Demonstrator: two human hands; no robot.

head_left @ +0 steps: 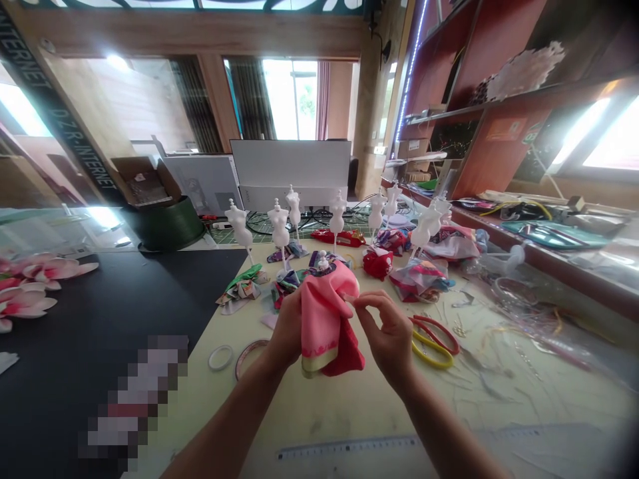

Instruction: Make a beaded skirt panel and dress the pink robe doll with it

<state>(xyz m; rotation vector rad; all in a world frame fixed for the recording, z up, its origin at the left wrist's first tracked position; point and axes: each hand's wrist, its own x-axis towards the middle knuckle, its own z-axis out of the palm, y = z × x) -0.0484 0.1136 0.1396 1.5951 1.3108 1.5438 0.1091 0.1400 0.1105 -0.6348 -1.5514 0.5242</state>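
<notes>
A small white mannequin wearing a pink dress (pixel 324 313) with a pale green hem is held up over the table. My left hand (pixel 287 332) grips the dress from the left side, fingers wrapped behind the cloth. My right hand (pixel 387 332) pinches the pink fabric at the dress's right shoulder with thumb and forefinger. The mannequin's white neck knob (pixel 323 256) shows above the dark collar.
Several bare white mannequins (pixel 279 226) stand in a row at the back of the table. Folded doll clothes (pixel 419 276) lie about. Red and yellow scissors (pixel 434 342) lie to the right, tape rolls (pixel 221 357) to the left, a ruler (pixel 349 447) near the front edge. Pink flowers (pixel 30 286) lie far left.
</notes>
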